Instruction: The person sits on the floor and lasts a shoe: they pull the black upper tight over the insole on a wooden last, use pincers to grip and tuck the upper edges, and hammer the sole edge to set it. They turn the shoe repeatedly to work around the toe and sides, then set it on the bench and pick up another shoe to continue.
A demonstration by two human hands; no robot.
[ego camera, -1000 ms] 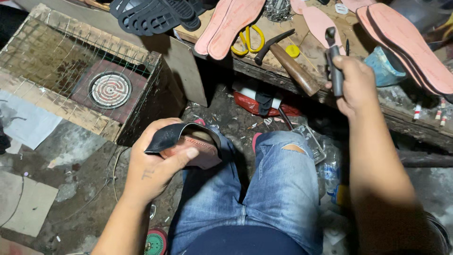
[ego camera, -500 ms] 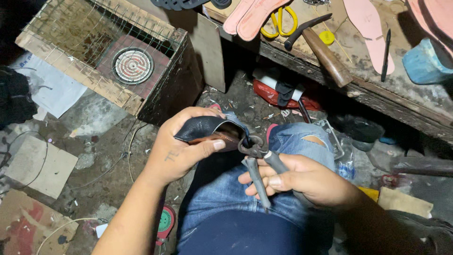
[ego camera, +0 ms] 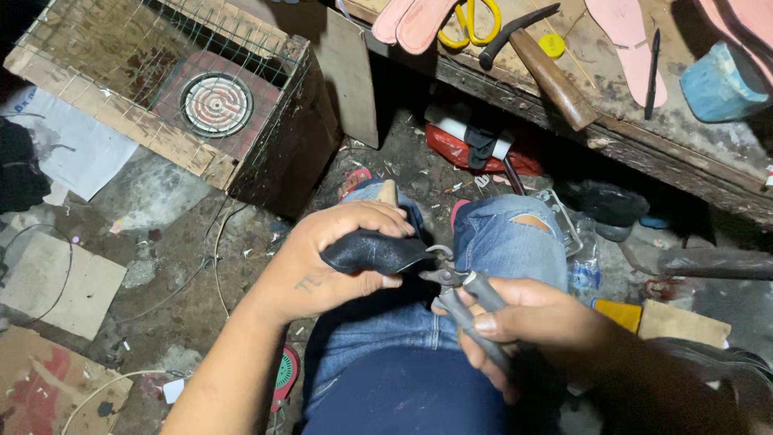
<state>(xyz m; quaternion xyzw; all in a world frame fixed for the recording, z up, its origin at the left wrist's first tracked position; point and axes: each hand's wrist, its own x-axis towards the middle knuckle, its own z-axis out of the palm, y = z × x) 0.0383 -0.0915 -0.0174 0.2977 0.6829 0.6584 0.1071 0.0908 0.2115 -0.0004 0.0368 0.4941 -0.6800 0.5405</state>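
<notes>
My left hand (ego camera: pixel 334 258) grips a black shoe piece (ego camera: pixel 370 251) over my jeans-clad lap (ego camera: pixel 419 354). My right hand (ego camera: pixel 523 322) holds grey-handled pliers (ego camera: pixel 467 294), whose jaws touch the right end of the black piece. Both hands meet just above my knees. Part of the black piece is hidden under my left fingers.
A wooden workbench (ego camera: pixel 644 153) at the top carries pink insoles (ego camera: pixel 419 20), yellow scissors (ego camera: pixel 475 20), a hammer (ego camera: pixel 539 64), a pen-like tool (ego camera: pixel 651 72) and a blue tub (ego camera: pixel 721 80). A wire-topped wooden box with a coil heater (ego camera: pixel 216 103) stands at the left. Cardboard scraps and litter lie on the floor.
My right hand left the bench with the pliers, came down to my lap and set the jaws on the black piece. The view has tilted down slightly.
</notes>
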